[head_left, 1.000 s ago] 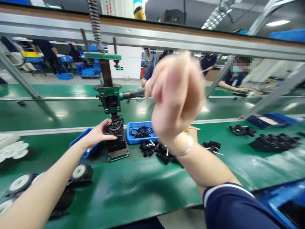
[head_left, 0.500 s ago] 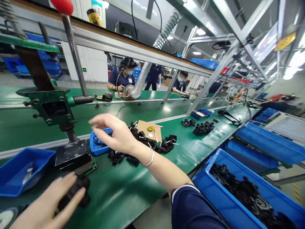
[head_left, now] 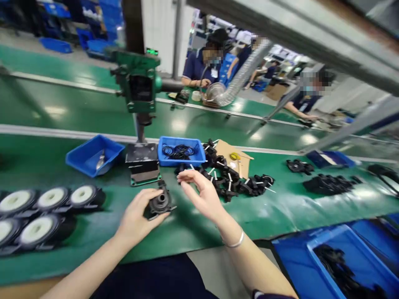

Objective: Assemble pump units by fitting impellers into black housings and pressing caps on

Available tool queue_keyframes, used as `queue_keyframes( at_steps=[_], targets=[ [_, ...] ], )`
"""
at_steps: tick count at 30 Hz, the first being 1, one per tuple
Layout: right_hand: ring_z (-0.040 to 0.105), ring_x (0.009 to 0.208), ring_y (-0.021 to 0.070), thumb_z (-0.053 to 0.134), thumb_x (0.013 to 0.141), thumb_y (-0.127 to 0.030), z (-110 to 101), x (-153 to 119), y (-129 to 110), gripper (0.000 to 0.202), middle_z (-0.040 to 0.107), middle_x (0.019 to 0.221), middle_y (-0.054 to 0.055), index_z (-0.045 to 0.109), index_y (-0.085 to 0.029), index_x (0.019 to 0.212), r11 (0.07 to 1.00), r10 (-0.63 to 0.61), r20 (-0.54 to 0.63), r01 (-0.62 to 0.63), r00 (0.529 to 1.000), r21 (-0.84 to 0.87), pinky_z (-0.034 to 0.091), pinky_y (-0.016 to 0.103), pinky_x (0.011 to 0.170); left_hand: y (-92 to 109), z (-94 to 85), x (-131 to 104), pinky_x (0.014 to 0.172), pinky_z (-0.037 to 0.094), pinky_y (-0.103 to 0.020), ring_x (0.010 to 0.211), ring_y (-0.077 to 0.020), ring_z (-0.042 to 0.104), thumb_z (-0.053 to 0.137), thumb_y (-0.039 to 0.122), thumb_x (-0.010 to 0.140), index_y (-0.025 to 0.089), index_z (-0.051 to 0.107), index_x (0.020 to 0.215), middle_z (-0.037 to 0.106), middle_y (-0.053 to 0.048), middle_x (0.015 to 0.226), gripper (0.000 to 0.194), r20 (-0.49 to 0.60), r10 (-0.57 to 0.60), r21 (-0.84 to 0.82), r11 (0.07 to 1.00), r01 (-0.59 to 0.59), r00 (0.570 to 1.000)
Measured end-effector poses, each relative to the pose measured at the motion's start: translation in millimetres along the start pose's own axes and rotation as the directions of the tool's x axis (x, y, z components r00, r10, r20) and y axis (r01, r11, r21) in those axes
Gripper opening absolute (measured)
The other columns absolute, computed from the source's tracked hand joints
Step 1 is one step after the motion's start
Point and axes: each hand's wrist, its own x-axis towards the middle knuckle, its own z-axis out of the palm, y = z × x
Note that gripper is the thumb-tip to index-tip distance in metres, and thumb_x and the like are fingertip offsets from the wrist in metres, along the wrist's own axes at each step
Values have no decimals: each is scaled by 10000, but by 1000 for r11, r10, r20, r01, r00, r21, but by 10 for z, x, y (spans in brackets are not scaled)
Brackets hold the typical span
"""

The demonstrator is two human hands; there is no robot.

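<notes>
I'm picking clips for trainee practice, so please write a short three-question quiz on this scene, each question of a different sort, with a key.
1. Short answer: which hand holds the round black part?
2. True or false: in the picture, the blue tray of black loops stands to the right of the scuffed block.
3. Fill in: the wrist of the right hand wears a silver-coloured ____.

Key: 1. The left hand. 2. True. 3. Bangle.
</notes>
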Motion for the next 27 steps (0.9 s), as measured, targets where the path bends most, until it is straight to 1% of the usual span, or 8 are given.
queue_keyframes(
  at_steps=[2,5,9,15,18,22,24,27],
  targets=[
    [581,1266,223,614,939,-362,207,-145,84,491,585,1382,110,484,-220,1391,998,44,123,-38,991,-48,484,413,1103,-56,191,-48,959,563,-371,1143,-227,634,741,266,849,225,526,1280,624,-89,1208,484,69,-33,-90,995,39,997],
    [449,1425,274,646,911,-435,457,-301,226,737,433,1550,129,310,-220,1531,988,125,202,-103,971,-115,394,486,1193,-129,221,-70,1034,528,-404,1240,-250,586,738,221,835,205,500,1317,577,-134,1303,537,134,-6,-169,985,29,991],
    [490,1403,279,610,932,-450,640,-359,378,712,481,1523,127,306,-233,1539,986,163,144,-156,976,-56,421,492,1172,-178,70,-19,1086,496,-411,1277,-252,569,775,243,812,201,511,1335,584,-142,1327,588,202,64,-263,965,-9,977],
    [507,1394,229,617,942,-375,665,-359,454,681,500,1518,75,285,-302,1532,991,93,158,-107,983,80,432,438,1170,-208,35,23,1086,496,-401,1259,-238,586,789,242,796,237,547,1325,614,-105,1314,582,212,42,-318,948,29,976],
    [507,1391,231,610,942,-378,642,-334,433,686,499,1516,89,275,-283,1533,993,88,167,-99,982,61,430,439,1169,-201,69,-1,1070,509,-381,1239,-232,599,772,225,804,235,545,1316,618,-102,1297,561,201,39,-279,960,19,979],
    [501,1367,273,677,865,-391,678,-353,272,754,504,1472,155,326,-187,1500,987,83,114,-66,990,-146,432,461,1152,-167,171,-130,996,557,-380,1186,-255,623,705,240,853,206,485,1353,598,-134,1261,548,134,29,-64,998,-21,991],
    [551,1257,301,730,776,-378,738,-408,171,791,567,1335,182,390,-125,1445,957,91,37,-77,995,-279,489,467,1077,-164,225,-221,938,584,-386,1163,-280,635,658,290,885,200,437,1402,580,-151,1261,570,110,22,54,998,-28,994],
    [617,989,281,721,707,-416,742,-468,97,715,630,1058,127,504,-115,1318,908,65,-28,-71,998,-414,574,432,884,-206,261,-287,827,617,-374,1121,-301,657,587,359,900,226,350,1497,568,-145,1272,655,188,53,98,993,-73,981]
  ],
)
